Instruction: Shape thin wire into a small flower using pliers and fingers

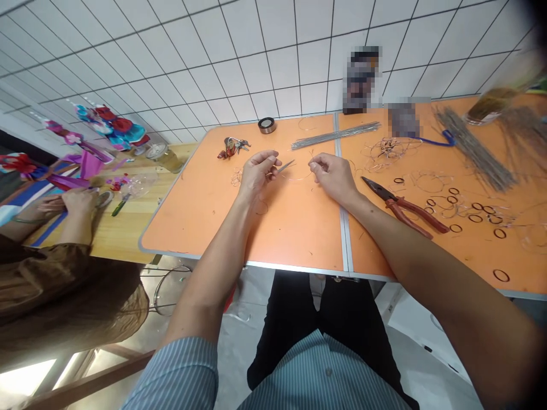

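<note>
Left hand point(256, 171), right hand point(334, 177) in pinch

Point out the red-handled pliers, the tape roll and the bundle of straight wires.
red-handled pliers point(416, 210), head view, on the upper red handle.
tape roll point(267, 130), head view, on its dark outer wall.
bundle of straight wires point(335, 135), head view, mid-length of the bundle.

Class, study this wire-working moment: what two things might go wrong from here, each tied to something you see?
1. The thin wire runs between the left hand, which also grips a slim metal tool, and the right hand; a slip might spring it or prick a finger.
2. The red-handled pliers lie beside the right forearm; a sweep may knock them into the small rings.
</note>
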Demonstrator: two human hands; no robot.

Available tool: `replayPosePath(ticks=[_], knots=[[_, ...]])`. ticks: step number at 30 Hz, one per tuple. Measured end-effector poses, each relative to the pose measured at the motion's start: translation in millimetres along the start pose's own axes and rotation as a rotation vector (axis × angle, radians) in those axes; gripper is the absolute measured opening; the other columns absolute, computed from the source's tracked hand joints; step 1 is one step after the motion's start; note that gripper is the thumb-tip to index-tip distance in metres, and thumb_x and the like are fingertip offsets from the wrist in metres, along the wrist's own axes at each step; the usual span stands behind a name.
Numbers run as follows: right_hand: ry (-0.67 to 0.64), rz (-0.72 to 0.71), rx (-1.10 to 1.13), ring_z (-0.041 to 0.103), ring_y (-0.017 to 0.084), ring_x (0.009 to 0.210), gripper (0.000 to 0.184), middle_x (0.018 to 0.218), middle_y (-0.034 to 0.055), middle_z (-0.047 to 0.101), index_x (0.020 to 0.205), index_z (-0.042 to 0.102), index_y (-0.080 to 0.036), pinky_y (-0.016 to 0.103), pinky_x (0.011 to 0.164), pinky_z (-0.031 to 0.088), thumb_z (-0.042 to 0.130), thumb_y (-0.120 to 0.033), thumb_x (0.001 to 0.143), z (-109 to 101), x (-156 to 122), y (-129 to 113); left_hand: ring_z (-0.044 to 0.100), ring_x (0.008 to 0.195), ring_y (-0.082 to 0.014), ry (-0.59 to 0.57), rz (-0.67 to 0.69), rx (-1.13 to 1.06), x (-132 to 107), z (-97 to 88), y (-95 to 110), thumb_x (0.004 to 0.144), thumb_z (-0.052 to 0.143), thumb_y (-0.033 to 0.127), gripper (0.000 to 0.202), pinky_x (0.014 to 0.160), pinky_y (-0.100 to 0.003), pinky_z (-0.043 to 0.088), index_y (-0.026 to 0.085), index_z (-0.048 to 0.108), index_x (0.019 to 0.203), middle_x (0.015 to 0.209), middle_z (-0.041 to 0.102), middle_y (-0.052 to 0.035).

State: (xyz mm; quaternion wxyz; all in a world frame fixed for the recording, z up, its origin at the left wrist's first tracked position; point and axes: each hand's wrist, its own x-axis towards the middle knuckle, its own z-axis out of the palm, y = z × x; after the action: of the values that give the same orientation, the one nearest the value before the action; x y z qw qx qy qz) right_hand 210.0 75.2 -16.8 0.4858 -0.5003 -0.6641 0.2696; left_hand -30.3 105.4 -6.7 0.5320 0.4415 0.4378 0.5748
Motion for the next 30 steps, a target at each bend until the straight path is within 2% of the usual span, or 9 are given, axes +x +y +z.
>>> replayPosePath(ticks=[4, 17, 25, 30], knots=[[0.0, 0.052, 0.05, 0.073, 0.023, 0.068, 0.012, 0.076, -0.0005, 0.071, 0.092, 0.077, -0.026, 0.038, 0.075, 0.053, 0.068, -0.026, 0.101, 1, 2, 5, 0.062, 0.058, -0.0068, -0.023, -0.003, -0.017, 1, -0.1, 2, 0.088, 0.092, 0.027, 0.01, 0.055, -0.02, 0.046, 0.025, 0.083, 0.092, 0.082, 0.08, 0.0], [0.016, 0.017, 0.029, 0.074, 0.02, 0.067, 0.012, 0.082, 0.0006, 0.075, 0.095, 0.077, -0.021, 0.034, 0.074, 0.052, 0.067, -0.02, 0.1, 5, 3, 9, 0.061, 0.056, -0.0063, -0.053, -0.062, -0.032, -1, 3.3, 5, 0.091, 0.09, 0.021, 0.011, 0.054, -0.018, 0.045, 0.019, 0.08, 0.097, 0.076, 0.078, 0.0013], [0.002, 0.064, 0.076, 0.072, 0.019, 0.064, 0.014, 0.077, -0.0009, 0.071, 0.1, 0.079, -0.022, 0.033, 0.069, 0.054, 0.066, -0.027, 0.102, 7, 3, 19, 0.058, 0.053, -0.0066, -0.144, -0.085, -0.03, -8, 9.4, 6, 0.085, 0.096, 0.029, 0.02, 0.051, -0.019, 0.042, 0.019, 0.081, 0.094, 0.073, 0.077, 0.0009], [0.012, 0.083, 0.118, 0.072, 0.019, 0.065, 0.013, 0.082, 0.001, 0.073, 0.099, 0.079, -0.023, 0.033, 0.068, 0.057, 0.066, -0.027, 0.101, 7, 2, 21, 0.057, 0.05, -0.007, -0.224, -0.091, -0.039, -14, 13.9, 5, 0.081, 0.096, 0.032, 0.022, 0.05, -0.02, 0.044, 0.018, 0.084, 0.093, 0.073, 0.078, -0.0006]])
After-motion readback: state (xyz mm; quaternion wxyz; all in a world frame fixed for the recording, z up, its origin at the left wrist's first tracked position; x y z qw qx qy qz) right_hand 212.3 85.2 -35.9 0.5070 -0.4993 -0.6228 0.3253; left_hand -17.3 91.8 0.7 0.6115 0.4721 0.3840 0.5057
